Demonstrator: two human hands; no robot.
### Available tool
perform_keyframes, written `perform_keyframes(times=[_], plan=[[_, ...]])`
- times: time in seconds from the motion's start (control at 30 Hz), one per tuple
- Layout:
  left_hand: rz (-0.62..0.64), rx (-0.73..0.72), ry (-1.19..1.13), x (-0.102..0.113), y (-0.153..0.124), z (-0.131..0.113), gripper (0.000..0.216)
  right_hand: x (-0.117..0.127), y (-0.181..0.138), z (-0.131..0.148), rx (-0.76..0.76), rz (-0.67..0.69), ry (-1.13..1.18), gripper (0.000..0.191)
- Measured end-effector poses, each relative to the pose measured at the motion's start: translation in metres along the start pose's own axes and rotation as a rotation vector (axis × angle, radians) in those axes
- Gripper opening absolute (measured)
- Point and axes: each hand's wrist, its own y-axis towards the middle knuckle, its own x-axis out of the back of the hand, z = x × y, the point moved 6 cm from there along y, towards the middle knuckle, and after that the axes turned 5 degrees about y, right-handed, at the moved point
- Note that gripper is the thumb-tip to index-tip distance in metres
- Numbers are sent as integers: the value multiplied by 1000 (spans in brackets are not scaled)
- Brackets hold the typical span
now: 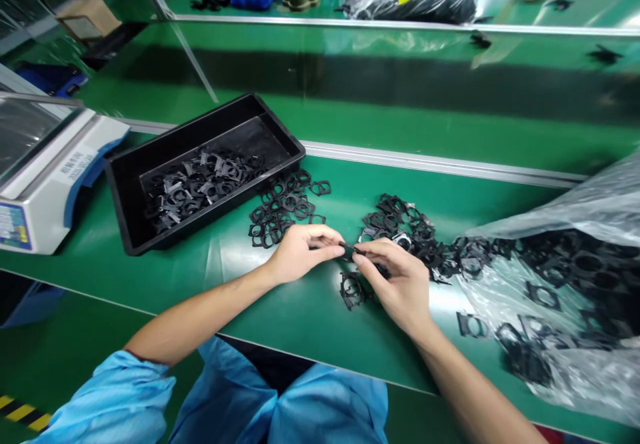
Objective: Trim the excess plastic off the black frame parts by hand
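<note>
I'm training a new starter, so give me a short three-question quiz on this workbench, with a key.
1. True or false: the black tray on the green workbench holds black plastic frames.
2. What do the left hand and the right hand pinch between them?
3. Where is the clear plastic bag? A: inside the tray. B: at the bench's right end. C: on the floor.

Key: 1. True. 2. A small black plastic piece. 3. B.
</note>
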Motion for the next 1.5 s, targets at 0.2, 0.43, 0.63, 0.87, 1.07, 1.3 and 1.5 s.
perform_keyframes(times=[0.2,0.43,0.63,0.87,1.07,1.3,1.5], plan=[[75,229,-299,-8,-1,14,48,0,1,-9,-111,15,78,34],[136,236,-244,-10,-2,11,43,3,2,-9,-168,-8,129,28],[217,158,-134,-8,-2,3,45,-1,4,-18,-316,18,275,36],[182,144,-246,-7,3,3,45,-4,4,-19,-312,24,270,38],[86,93,-203,-8,-2,-1,44,-4,0,-17,-225,5,187,36],[133,125,-172,-12,-4,4,43,1,1,-11,-146,-35,73,30],[123,153,-218,-9,-1,6,42,-1,1,-10,-150,-38,49,33]])
